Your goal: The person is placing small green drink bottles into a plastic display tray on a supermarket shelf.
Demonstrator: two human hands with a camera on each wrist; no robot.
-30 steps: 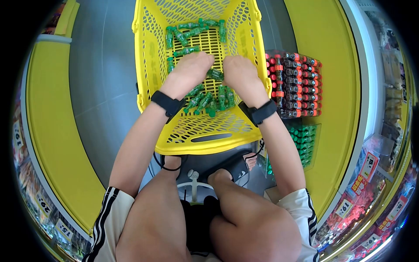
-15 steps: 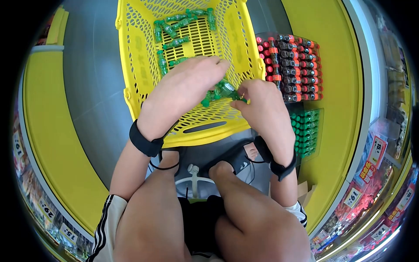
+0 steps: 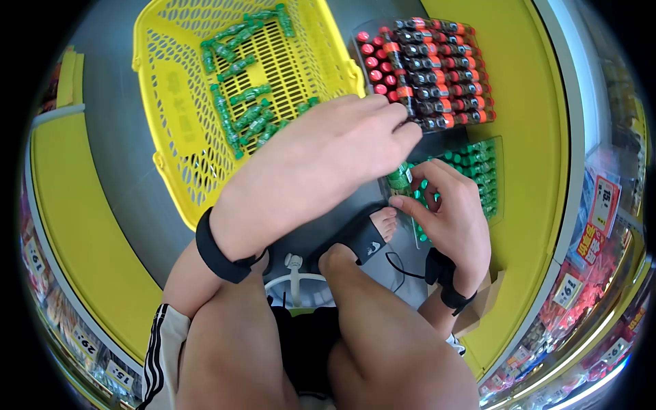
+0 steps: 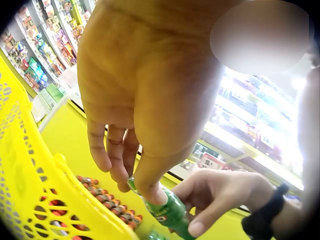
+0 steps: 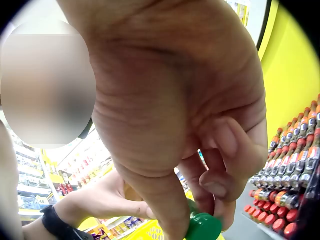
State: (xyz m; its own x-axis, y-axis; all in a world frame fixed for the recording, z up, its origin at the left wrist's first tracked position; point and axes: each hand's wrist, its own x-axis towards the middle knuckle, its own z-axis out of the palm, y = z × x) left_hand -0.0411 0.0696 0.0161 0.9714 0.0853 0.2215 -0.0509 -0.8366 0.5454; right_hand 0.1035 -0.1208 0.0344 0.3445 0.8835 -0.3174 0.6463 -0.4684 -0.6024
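Note:
A small green bottle (image 3: 398,179) hangs between both hands, over the near edge of a clear box of similar green bottles (image 3: 484,176). My left hand (image 3: 328,154) reaches across from the left and pinches one end; its thumb lies along the bottle (image 4: 172,210) in the left wrist view. The other end is gripped by my right hand (image 3: 451,208), thumb against fingers, and the green cap (image 5: 204,227) sticks out there in the right wrist view. Several more green bottles (image 3: 223,116) lie in the yellow basket (image 3: 152,82) at the left.
Behind the green bottles stands a block of dark bottles (image 3: 437,75) with red caps and labels. A yellow ledge (image 3: 533,137) runs along the right, with priced goods (image 3: 567,294) beyond it. A cardboard box (image 3: 482,304) sits below the right wrist, and a sandalled foot (image 3: 369,236) is nearby.
Both hands have left the basket and moved right with a green bottle, ending at the box of green bottles. The basket and shelves have shifted leftward in the head view.

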